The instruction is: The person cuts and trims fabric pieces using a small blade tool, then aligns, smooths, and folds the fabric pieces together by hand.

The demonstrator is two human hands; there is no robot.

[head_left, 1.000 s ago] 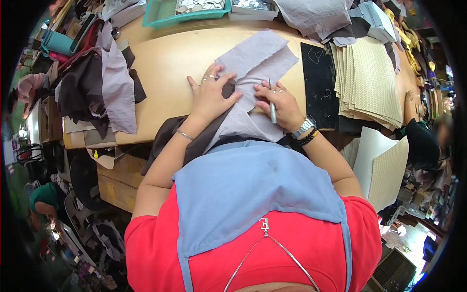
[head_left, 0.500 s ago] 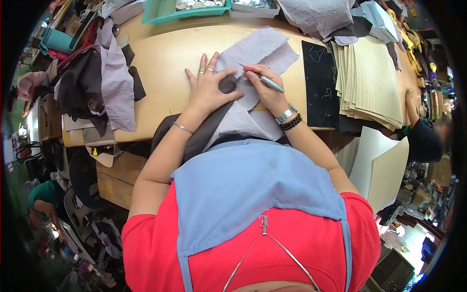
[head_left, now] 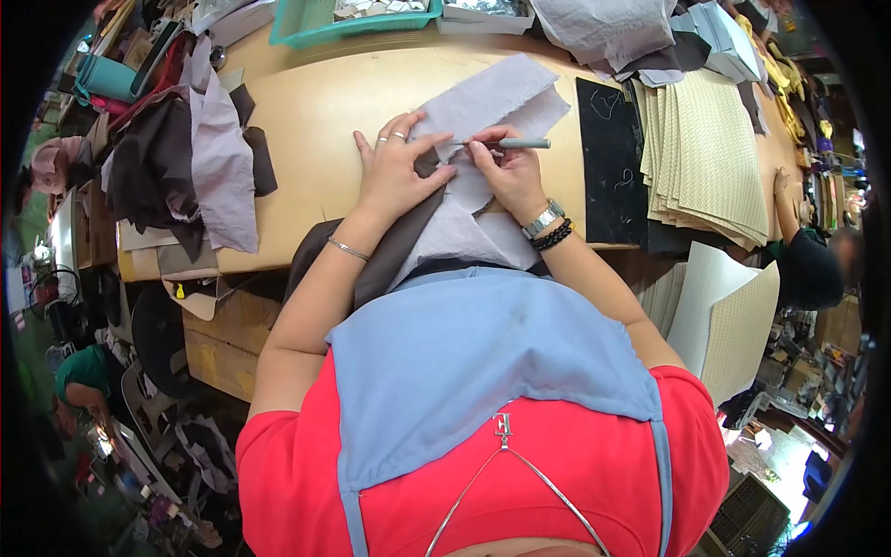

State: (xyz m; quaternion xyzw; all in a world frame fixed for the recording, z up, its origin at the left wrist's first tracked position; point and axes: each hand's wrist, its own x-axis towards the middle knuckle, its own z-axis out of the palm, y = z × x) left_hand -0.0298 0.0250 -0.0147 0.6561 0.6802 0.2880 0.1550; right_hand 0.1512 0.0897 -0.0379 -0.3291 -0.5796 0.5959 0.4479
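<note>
I'm watching from my end, and the fine part looks to be in hand: the grey cloth (head_left: 487, 97) lies mid-worktop (head_left: 311, 130), its near end running down to the apron (head_left: 492, 362), with dark fabric (head_left: 394, 246) along its left. The left hand (head_left: 397, 167) is spread over it, thumb and forefinger apart, bearing down at the fold. The right hand (head_left: 509, 172) pinches a slim pen-like tool (head_left: 526, 143), its butt to the right, its point by the left forefinger; whether it touches cloth, I can't tell. I'd judge this calls for a steady left hand, the cloth flat and that point clear of the fingertips. To the right, a black board (head_left: 610, 176) and cream sheets (head_left: 701, 153); left, a cloth heap (head_left: 158, 172); far side, a green tray (head_left: 357, 31). None crowds the hands; the loose folds look likeliest to snag.
</note>
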